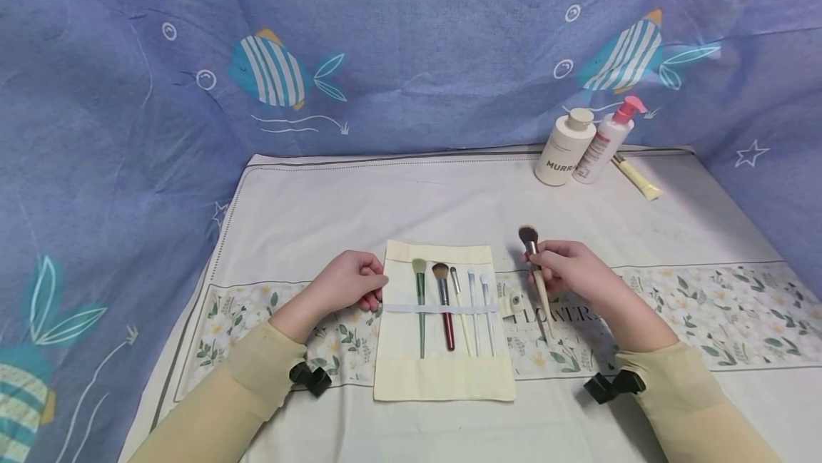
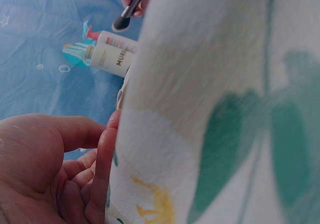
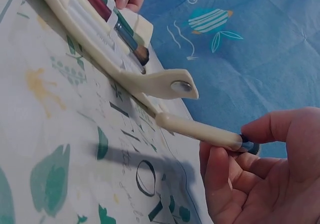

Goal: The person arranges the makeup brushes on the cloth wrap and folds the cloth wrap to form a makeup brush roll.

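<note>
My right hand (image 1: 568,270) holds a makeup brush (image 1: 542,295) upright above the tablecloth, its dark bristles up and pale wooden handle down. In the right wrist view thumb and fingers pinch it near the metal collar. An unrolled cream brush roll (image 1: 443,379) lies left of it. Under its grey elastic band (image 1: 403,309) sit a green brush (image 1: 421,313), a red-handled brush (image 1: 447,317) and several slim pale ones. My left hand (image 1: 349,281) pinches the roll's left edge between thumb and curled fingers; the exact contact is partly hidden.
A white bottle (image 1: 565,149) and a pink-topped pump bottle (image 1: 604,145) stand at the table's back right. Next to them lies a pale yellow tube (image 1: 638,176). The roll's snap tab (image 1: 514,302) points toward my right hand. A blue fish-patterned curtain (image 1: 411,49) hangs behind.
</note>
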Demonstrator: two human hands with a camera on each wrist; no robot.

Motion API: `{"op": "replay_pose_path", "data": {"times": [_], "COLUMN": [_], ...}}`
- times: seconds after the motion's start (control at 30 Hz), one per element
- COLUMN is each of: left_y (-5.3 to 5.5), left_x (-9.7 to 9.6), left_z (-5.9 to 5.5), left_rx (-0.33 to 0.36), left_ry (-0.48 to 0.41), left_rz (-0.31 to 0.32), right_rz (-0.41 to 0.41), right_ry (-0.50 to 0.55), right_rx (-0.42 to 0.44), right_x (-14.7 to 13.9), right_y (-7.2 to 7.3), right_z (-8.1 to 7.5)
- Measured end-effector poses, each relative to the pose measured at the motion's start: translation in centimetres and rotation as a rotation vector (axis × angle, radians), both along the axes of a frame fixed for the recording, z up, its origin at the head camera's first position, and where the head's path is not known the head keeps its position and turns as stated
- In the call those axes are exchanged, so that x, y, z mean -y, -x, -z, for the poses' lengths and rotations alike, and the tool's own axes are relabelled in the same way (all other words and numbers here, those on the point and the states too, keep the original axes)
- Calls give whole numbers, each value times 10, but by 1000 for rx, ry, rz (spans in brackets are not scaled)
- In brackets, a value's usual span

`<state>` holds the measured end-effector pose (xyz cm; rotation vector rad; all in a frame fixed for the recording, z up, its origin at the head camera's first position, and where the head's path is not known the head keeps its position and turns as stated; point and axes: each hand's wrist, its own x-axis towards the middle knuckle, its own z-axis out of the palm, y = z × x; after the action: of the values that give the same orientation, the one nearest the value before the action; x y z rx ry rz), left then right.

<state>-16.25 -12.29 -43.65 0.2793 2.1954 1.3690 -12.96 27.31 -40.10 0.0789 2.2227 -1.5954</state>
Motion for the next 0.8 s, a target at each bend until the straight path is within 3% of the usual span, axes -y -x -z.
{"op": "replay_pose_path", "data": {"times": [0.5, 0.8], "left_y": [-1, -1], "left_x": [0, 0], "left_z": [-1, -1], "left_rx": [5, -2], "left_ry": [10, 13], "left_rz": [-2, 2], "right_rz": [-33, -8], "right_ry": [114, 168], "right_rx": [-14, -19], "right_x": [21, 38], "right_y": [5, 12], "right_z": [3, 1]}}
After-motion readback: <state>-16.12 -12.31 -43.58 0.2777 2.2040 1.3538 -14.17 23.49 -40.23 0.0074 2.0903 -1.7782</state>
